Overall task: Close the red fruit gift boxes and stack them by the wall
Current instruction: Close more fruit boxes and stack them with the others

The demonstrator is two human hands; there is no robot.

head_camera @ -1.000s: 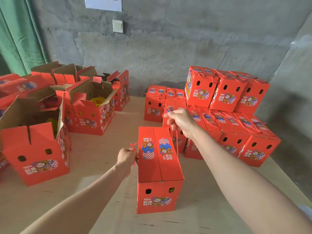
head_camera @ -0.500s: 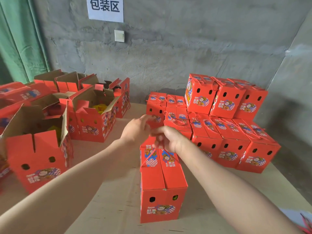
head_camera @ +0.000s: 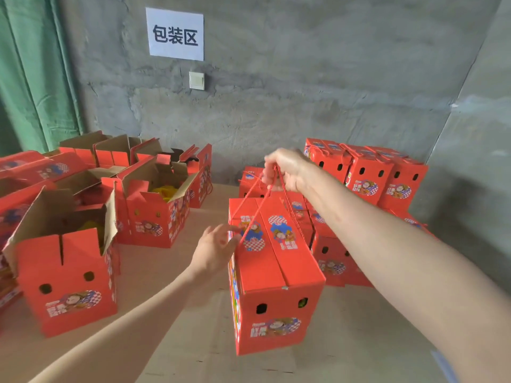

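Clamping the right grip [head_camera: 287, 168] on the red cord handles [head_camera: 255, 214], holding them taut above the closed gift box [head_camera: 273, 261]. Touching the box's upper left edge with the left grip [head_camera: 215, 250], fingers relaxed and apart, holding nothing. Standing upright at the front middle of the surface [head_camera: 193, 341] (resting on it or hanging just clear, hard telling), just beside the closed boxes [head_camera: 367, 172] stacked against the wall [head_camera: 276, 92] at right. Sharing the surface with open boxes [head_camera: 66, 272], flaps up, at left.

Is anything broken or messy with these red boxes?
Nothing is broken or spilled. The red cardboard boxes on the left stand with flaps open, and the right hand holds the closed red box by its red cords.
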